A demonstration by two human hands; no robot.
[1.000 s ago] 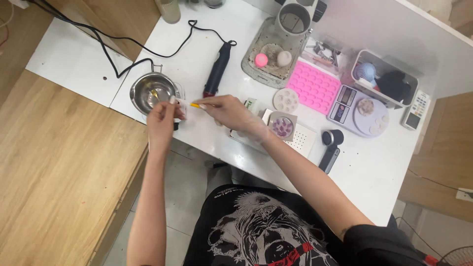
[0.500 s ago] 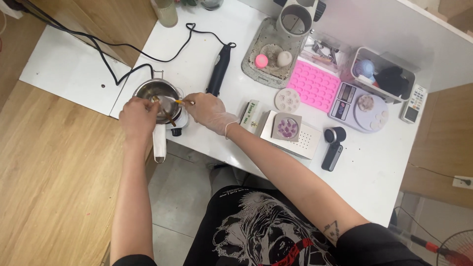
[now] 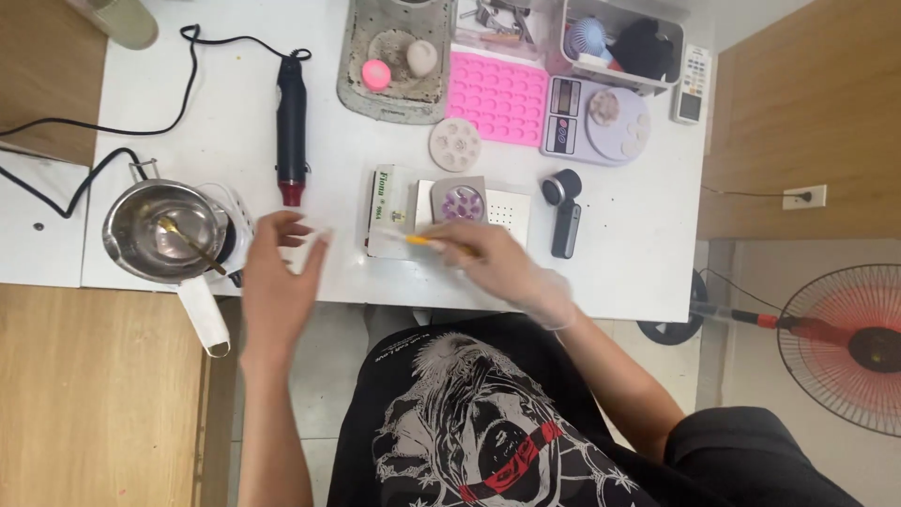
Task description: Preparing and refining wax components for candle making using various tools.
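Overhead view of a white counter. Small white rectangular box with a green label, lying flat near the centre front edge, just left of a square white block topped by a round mould with purple pieces. Right hand in a thin clear glove, closed around a slim stick with a yellow band, its tip pointing left over the box. Left hand bare, fingers spread wide, holding nothing, hovering at the front edge between the box and a steel pot with a stirrer inside. Farther back: black heat tool, pink silicone mould, lilac kitchen scale.
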